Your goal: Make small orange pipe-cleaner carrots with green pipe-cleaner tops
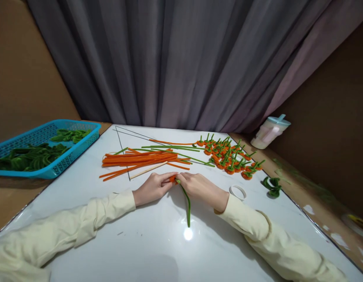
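Working a green stem (pixel 189 208) against a small orange piece (pixel 172 179), on the orange bundle's (pixel 134 159) near side.
Left hand (pixel 153 188) is pinching the orange piece, right hand (pixel 200 188) the stem's top; joining seems in hand. Stem is trailing away from the bundle; next move likely calls for steady grip.

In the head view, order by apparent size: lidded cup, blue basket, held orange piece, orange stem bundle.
1. Blue basket
2. Orange stem bundle
3. Lidded cup
4. Held orange piece, judged by its visible part
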Demonstrator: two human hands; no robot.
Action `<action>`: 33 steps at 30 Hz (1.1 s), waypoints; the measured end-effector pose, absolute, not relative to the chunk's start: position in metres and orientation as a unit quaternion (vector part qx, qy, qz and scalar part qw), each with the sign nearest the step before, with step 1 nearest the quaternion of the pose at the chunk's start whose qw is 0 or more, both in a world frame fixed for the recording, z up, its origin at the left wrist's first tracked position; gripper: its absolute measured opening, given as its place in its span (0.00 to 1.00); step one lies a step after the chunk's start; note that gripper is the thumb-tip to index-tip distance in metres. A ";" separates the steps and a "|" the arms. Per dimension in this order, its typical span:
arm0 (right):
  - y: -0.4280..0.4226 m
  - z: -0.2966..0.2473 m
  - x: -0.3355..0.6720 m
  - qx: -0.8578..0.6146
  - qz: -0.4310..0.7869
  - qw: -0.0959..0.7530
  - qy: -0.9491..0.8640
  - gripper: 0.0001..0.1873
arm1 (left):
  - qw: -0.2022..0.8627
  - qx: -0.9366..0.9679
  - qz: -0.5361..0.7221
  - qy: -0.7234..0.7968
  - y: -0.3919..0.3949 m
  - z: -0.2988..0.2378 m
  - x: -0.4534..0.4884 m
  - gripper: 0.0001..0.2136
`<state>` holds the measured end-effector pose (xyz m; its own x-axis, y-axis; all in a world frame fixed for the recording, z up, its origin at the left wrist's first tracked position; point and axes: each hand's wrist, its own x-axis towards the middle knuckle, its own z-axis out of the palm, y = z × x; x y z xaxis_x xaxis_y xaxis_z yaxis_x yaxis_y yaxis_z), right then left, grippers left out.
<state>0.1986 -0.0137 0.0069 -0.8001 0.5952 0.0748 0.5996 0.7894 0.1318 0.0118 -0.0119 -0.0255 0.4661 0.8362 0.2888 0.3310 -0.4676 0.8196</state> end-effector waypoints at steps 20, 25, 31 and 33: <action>0.002 0.025 0.212 -0.300 0.210 0.122 -0.922 0.08 | 0.636 0.642 0.283 0.321 -0.004 -0.023 0.010 0.15; -0.005 0.033 0.212 -0.220 -0.128 0.135 -0.958 0.22 | 0.675 0.608 0.281 0.311 0.003 -0.020 0.007 0.10; -0.006 0.031 0.208 -0.059 -0.316 0.137 -0.937 0.15 | 0.701 0.589 0.264 0.302 0.006 -0.017 0.004 0.09; -0.004 0.026 0.208 -0.055 -0.328 0.152 -0.931 0.15 | 0.708 0.586 0.250 0.306 0.005 -0.015 0.004 0.10</action>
<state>0.2083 -0.0045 0.0261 -0.9476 0.0030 0.3193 0.2023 0.7794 0.5930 0.0035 0.0046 -0.0151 0.6874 0.7126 -0.1404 0.0048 0.1888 0.9820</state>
